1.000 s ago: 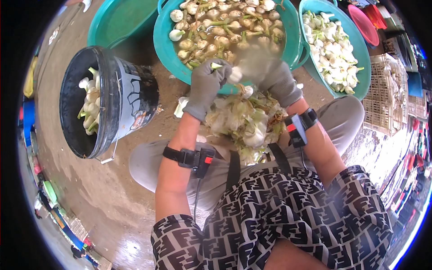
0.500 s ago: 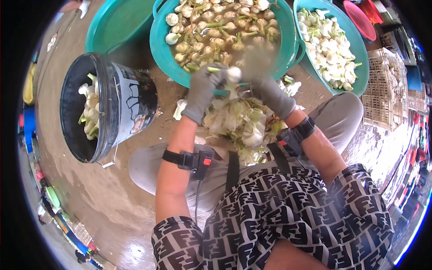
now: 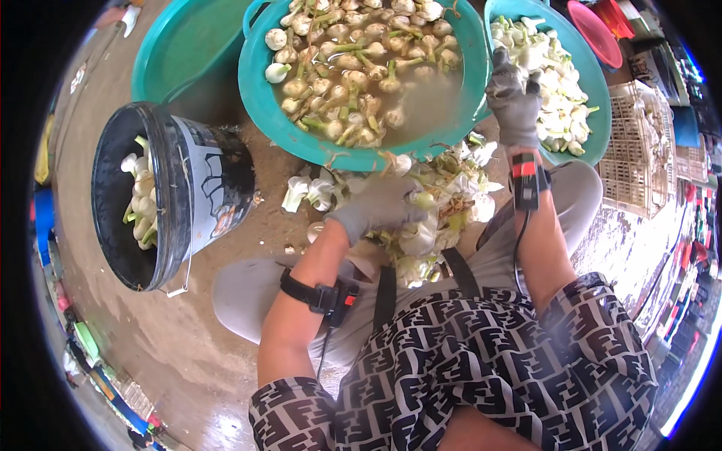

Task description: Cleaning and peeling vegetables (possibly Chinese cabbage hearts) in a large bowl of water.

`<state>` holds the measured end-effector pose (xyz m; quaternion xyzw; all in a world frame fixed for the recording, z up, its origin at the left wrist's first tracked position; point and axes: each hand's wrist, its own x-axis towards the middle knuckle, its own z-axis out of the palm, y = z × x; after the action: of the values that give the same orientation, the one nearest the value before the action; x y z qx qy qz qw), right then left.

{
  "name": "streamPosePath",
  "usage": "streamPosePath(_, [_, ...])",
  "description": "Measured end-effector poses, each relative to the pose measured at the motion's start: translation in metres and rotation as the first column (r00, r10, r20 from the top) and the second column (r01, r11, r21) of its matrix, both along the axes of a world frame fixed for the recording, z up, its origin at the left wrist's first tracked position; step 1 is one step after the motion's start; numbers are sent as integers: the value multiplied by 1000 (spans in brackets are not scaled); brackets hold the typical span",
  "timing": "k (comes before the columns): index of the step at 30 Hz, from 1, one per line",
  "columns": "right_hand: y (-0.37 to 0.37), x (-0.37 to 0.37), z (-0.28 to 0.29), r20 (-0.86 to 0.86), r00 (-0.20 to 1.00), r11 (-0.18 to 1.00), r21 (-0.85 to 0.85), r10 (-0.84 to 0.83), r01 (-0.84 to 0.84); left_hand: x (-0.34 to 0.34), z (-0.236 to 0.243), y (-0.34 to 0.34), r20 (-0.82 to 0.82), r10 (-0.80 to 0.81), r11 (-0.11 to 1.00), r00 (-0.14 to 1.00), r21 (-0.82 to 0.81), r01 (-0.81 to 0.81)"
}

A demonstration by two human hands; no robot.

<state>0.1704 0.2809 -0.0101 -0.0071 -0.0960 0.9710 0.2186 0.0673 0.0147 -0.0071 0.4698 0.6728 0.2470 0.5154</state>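
Observation:
My left hand (image 3: 385, 204), in a grey glove, is low over a heap of pale peelings (image 3: 451, 177) between my legs. Motion smears its fingers, and whether the pale green bit by their tips is held cannot be made out. Raised at the left rim of a teal basin of cleaned white bulbs (image 3: 553, 83) is my right hand (image 3: 514, 98), also gloved, fingers apart and nothing visible in it. The bulbs look like fresh garlic with short stems. Ahead of me, a large teal tub (image 3: 252, 98) holds unpeeled garlic bulbs (image 3: 353, 75) in brown water.
To the left, a black bucket (image 3: 120, 255) tilts on its side with trimmed bulbs (image 3: 143, 197) inside. Behind it stands another green tub (image 3: 169, 52). Beige plastic crates (image 3: 632, 143) and a pink bowl (image 3: 594, 34) are on the right. Loose peelings (image 3: 308, 192) lie on the floor.
The bulb that was at my left hand is gone from there. My left hand dropped to the peelings, while my right hand moved right and up to the basin of cleaned bulbs.

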Motion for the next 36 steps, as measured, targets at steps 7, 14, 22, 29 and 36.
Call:
streamPosePath(7, [32, -36, -123, 289, 725, -461, 613, -625, -642, -14, 9, 25, -31, 296, 917, 955, 288, -275])
streamPosePath(14, [-10, -60, -139, 290, 770, -704, 314, -568, -637, -17, 10, 20, -60, 283, 942, 957, 205, -266])
streamPosePath(22, [-56, -48, -95, 252, 844, -507, 706, -474, -495, -25, 17, 20, -96, 580, 785, 809, 331, -523])
streamPosePath(29, [-92, -36, -40, 309, 852, -272, 853, -422, -444, -33, -9, 18, -194, 523, 777, 830, 509, -371])
streamPosePath(36, [-108, -27, 7, 580, 780, 394, 791, -235, -469, -35, -4, 17, 43, 516, 739, 855, 483, -470])
